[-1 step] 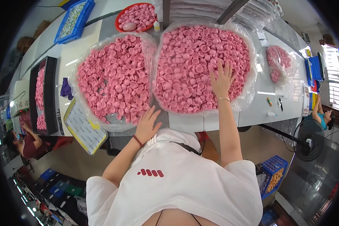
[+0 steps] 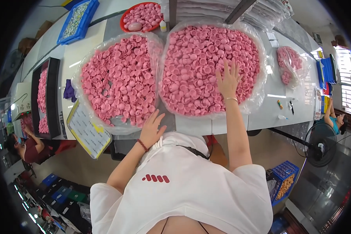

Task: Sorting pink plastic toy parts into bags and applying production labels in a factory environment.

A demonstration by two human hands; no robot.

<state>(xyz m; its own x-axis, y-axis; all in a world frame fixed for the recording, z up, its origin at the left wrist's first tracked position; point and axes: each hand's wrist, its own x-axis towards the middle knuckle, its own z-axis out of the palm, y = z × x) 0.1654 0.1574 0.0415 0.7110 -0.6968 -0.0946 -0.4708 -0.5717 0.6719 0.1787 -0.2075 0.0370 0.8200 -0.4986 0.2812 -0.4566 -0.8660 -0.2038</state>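
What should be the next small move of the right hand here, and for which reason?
Probably curl the fingers to gather a few pink caps. The right hand lies flat and open on the right heap, holding nothing, while the left hand rests open at the near edge of the left heap.

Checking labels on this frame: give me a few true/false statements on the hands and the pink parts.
1. The right hand lies flat, fingers spread, on the right plastic-lined heap of small pink round caps. True.
2. The left hand holds the red round bowl of pink caps. False: the bowl sits at the far edge; the hand rests at the near edge of the left plastic-lined heap of pink caps.
3. A blue tray sits at the far left. True.
4. Both heaps are blue. False: pink.
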